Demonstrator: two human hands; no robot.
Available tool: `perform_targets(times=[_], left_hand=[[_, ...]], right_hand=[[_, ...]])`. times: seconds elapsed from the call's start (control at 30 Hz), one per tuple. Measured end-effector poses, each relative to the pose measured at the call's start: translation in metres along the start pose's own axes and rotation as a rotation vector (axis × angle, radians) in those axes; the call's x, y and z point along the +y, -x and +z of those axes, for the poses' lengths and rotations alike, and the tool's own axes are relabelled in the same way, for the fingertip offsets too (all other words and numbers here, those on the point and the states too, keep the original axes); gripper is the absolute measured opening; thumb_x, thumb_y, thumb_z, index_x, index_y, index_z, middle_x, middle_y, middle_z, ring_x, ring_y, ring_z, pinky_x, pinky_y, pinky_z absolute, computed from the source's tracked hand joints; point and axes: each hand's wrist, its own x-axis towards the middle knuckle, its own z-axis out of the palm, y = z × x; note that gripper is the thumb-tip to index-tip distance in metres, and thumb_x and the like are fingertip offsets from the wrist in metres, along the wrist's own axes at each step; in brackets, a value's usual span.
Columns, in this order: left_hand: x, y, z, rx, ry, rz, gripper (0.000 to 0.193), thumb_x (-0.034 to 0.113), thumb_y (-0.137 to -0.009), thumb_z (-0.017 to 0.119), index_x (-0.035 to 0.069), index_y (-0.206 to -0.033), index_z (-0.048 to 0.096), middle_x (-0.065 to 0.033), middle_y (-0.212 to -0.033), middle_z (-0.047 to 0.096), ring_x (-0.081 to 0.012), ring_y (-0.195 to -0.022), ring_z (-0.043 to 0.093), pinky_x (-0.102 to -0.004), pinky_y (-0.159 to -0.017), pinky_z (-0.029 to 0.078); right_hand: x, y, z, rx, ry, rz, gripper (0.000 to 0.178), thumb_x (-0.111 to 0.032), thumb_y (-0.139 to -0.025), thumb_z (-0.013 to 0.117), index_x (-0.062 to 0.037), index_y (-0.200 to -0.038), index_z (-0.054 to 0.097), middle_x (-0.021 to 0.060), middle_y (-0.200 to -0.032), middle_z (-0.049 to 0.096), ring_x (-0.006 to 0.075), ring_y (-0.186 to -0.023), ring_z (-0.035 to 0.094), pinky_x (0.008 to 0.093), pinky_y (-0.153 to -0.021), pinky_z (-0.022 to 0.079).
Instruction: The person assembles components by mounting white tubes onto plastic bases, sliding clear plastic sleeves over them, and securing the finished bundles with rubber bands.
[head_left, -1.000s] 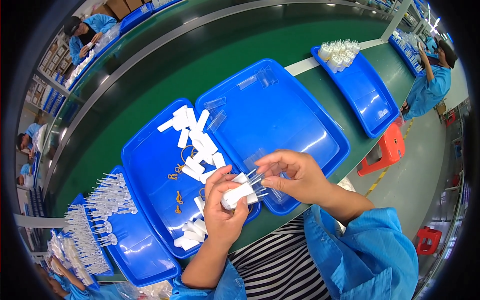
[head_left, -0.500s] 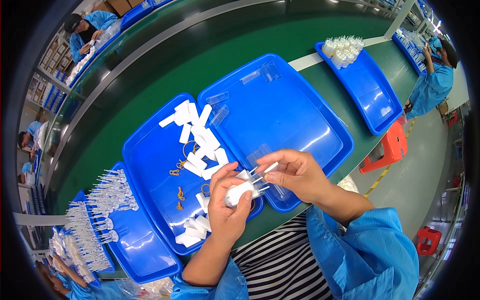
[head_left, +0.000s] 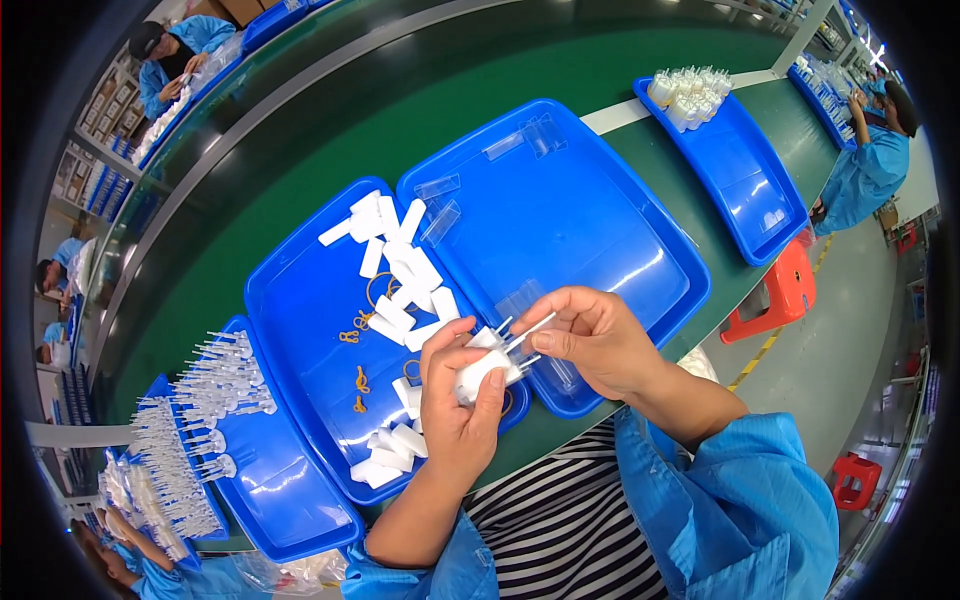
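My left hand (head_left: 458, 400) is closed around a small assembly of white foam-like blocks (head_left: 482, 376) with several thin, pale prongs sticking out to the right. Close by, my right hand (head_left: 600, 345) pinches a thin white piece (head_left: 532, 329) between thumb and fingers, right at those prongs. Whether that piece is a block seen edge-on, I cannot tell. Below both hands stands a blue tray (head_left: 300, 270) with loose white blocks (head_left: 410, 270) and tan rubber bands (head_left: 361, 385). Clear plastic sleeves (head_left: 520, 300) lie partly hidden behind my right hand in the larger blue tray (head_left: 600, 220).
At left, a narrow blue tray (head_left: 290, 510) holds clear stemmed parts (head_left: 225, 375). Another blue tray (head_left: 755, 190) at the far right carries finished-looking white pieces (head_left: 690, 95). A red stool (head_left: 785, 295) stands beside the green bench (head_left: 330, 130). Co-workers sit around.
The thin white piece in my right fingers has turned from broad side to narrow edge. My right hand has shifted slightly up and right; my left keeps its hold.
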Motion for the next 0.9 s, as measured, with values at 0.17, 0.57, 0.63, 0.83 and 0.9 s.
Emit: perform_targets(times=[0.17,0.57,0.63,0.83,0.9], left_hand=[[0.005,-0.002,-0.001,-0.011,-0.173,0.137,0.017,0.005,-0.081,0.061,0.003,-0.096,0.052,-0.0192,-0.121,0.044,-0.0287,-0.104,0.050,-0.0357,-0.088,0.041],[0.006,0.000,0.002,-0.084,-0.186,0.131,0.020,0.014,-0.086,0.057,0.003,-0.099,0.046,-0.0205,-0.123,0.042,-0.0271,-0.106,0.046,-0.0365,-0.092,0.036],[0.006,0.000,0.003,-0.081,-0.148,0.082,0.019,0.014,-0.086,0.056,0.005,-0.098,0.046,-0.0182,-0.125,0.042,-0.0245,-0.110,0.044,-0.0355,-0.095,0.033],[0.003,-0.001,0.001,-0.064,-0.090,0.118,0.020,0.012,-0.086,0.058,0.002,-0.098,0.046,-0.0214,-0.123,0.042,-0.0291,-0.105,0.049,-0.0367,-0.092,0.038],[0.001,0.000,0.003,-0.033,-0.012,0.090,0.020,0.011,-0.085,0.059,0.002,-0.098,0.046,-0.0206,-0.122,0.043,-0.0286,-0.107,0.049,-0.0366,-0.093,0.037]], right_hand=[[0.001,0.001,0.001,-0.001,0.013,-0.011,0.018,0.001,-0.082,0.061,0.0019,-0.100,0.057,0.0118,-0.098,0.062,0.0156,-0.088,0.061,0.0275,-0.080,0.050],[-0.008,-0.002,-0.005,0.013,0.126,-0.014,0.020,0.001,-0.079,0.065,-0.0014,-0.095,0.053,0.0138,-0.095,0.063,0.0150,-0.087,0.061,0.0259,-0.078,0.050],[-0.007,-0.001,-0.004,0.019,0.195,-0.076,0.020,0.001,-0.078,0.066,-0.0023,-0.093,0.053,0.0144,-0.095,0.063,0.0152,-0.087,0.061,0.0260,-0.077,0.050],[0.009,0.005,0.003,0.077,-0.087,-0.071,0.016,-0.001,-0.080,0.065,-0.0034,-0.092,0.054,0.0112,-0.094,0.063,0.0129,-0.089,0.059,0.0248,-0.079,0.048],[0.009,0.006,0.004,0.082,-0.090,-0.071,0.016,-0.001,-0.081,0.064,-0.0034,-0.093,0.054,0.0111,-0.094,0.063,0.0129,-0.089,0.059,0.0251,-0.079,0.048]])
